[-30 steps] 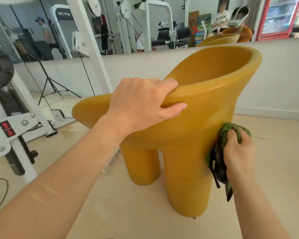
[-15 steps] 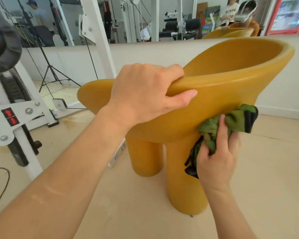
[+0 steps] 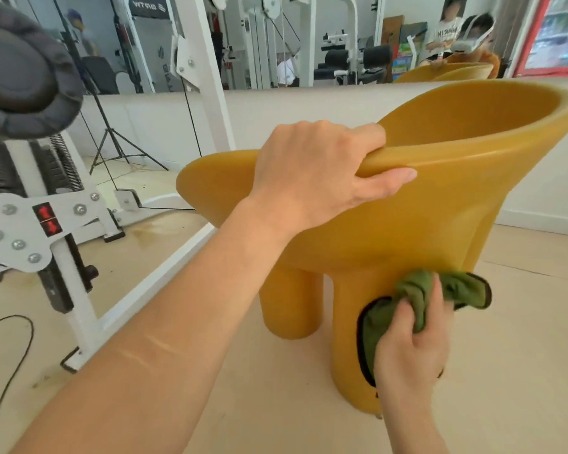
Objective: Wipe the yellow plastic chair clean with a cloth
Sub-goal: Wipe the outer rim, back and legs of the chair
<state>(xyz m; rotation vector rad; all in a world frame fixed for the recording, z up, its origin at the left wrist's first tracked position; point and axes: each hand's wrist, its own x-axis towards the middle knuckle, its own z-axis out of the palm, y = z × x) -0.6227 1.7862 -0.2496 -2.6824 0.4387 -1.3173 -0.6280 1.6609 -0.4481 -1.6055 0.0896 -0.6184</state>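
A yellow plastic chair (image 3: 423, 204) with thick round legs stands tilted on the beige floor. My left hand (image 3: 312, 178) grips its near rim, fingers curled over the edge and thumb along the outside. My right hand (image 3: 410, 348) holds a bunched green cloth (image 3: 417, 293) with a dark edge and presses it against the top of the chair's near leg, just under the seat shell. Part of the leg is hidden behind the cloth and hand.
A white gym machine frame (image 3: 63, 244) with a black weight stack and a dark pad (image 3: 20, 77) stands at the left. A black cable (image 3: 10, 355) lies on the floor. A mirror wall (image 3: 309, 44) runs behind the chair.
My right hand with the cloth went from the side of the leg up under the seat shell, then slid down and left onto the leg's top. My left hand kept its grip.
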